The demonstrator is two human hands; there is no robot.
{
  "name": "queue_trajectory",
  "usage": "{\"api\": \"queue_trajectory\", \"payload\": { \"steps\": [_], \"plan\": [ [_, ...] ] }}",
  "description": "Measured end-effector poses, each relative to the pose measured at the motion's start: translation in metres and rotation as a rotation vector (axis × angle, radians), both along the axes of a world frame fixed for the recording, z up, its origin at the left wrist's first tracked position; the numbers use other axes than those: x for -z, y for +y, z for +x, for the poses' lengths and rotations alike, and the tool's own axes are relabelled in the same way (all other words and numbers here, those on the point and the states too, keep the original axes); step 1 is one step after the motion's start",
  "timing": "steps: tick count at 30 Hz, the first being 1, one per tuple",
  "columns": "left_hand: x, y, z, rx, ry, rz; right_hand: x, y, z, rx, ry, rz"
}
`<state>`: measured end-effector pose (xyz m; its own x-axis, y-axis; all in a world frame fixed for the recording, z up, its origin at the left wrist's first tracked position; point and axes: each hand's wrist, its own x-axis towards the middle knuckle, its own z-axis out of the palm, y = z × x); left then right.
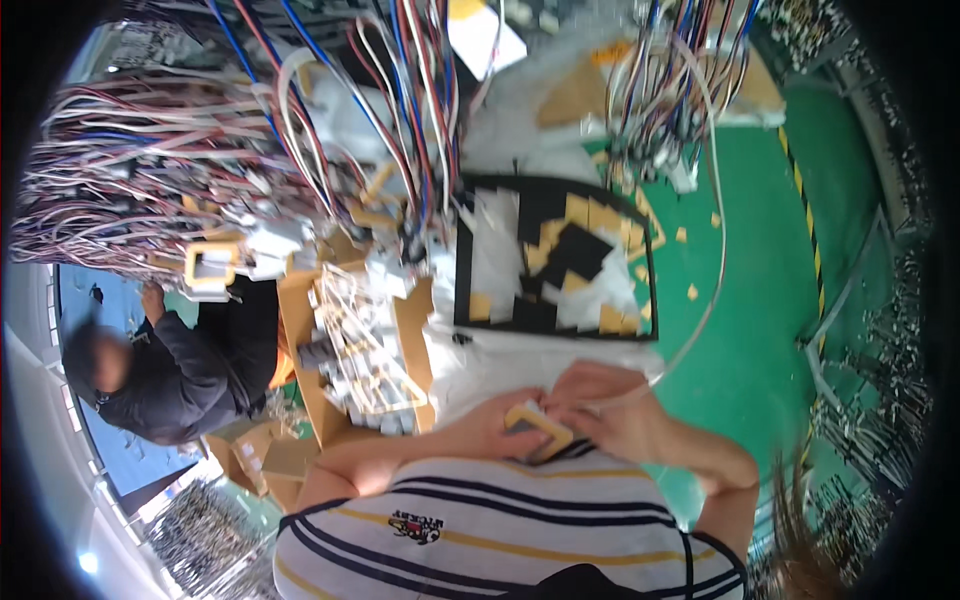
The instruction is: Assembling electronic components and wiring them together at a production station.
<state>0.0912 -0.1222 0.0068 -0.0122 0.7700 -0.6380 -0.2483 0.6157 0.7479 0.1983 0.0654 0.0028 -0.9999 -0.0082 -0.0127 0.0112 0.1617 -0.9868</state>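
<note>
Close to my chest, my left hand (pixel 502 424) is closed around a small rectangular piece with a yellow rim and a greyish middle (pixel 541 428). My right hand (pixel 603 408) meets it at the upper right side, its fingers bent and pinched together. A thin white cable (pixel 717 235) curves down from the hanging bundle on the right and runs into the fingers of my right hand. What the fingertips press on is partly hidden. Just beyond my hands lies a black-edged tray (pixel 556 333) holding yellow paper pieces, black pieces and clear plastic film.
Bundles of red, white and blue cables (pixel 425 110) hang ahead and fill the left. A cardboard box (pixel 412 340) of white-framed parts stands left of the tray. A person in dark clothes (pixel 200 370) works further left. Yellow scraps lie on the green floor (pixel 745 300).
</note>
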Motion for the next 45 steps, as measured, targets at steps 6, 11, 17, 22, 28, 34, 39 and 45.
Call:
{"api": "queue_trajectory", "payload": {
  "steps": [6,11,17,22,28,34,39,45],
  "plan": [
    [-0.01,0.005,0.001,-0.004,0.07,0.078,0.009,-0.015,0.022,0.192,0.324,0.271],
    [0.001,0.007,-0.007,-0.012,0.045,0.072,0.012,-0.01,0.01,0.222,0.242,0.076],
    [0.008,0.011,0.0,0.121,0.257,0.263,0.015,0.005,0.006,0.023,-0.055,-0.347],
    [0.006,0.011,0.004,0.066,0.068,0.165,0.006,0.008,-0.001,-0.089,-0.327,-0.438],
    [0.0,0.013,-0.003,0.13,0.141,0.151,0.002,0.018,-0.004,-0.18,-0.445,-0.383],
    [-0.005,0.013,-0.007,0.113,0.151,0.092,0.001,0.017,-0.012,-0.178,-0.702,-0.557],
    [0.004,0.012,-0.013,0.065,0.063,0.064,-0.001,0.022,-0.014,-0.156,-0.723,-0.659],
    [0.005,0.035,-0.045,-0.125,-0.159,-0.023,0.005,0.042,-0.043,0.006,-0.376,-0.317]
  ]
}}
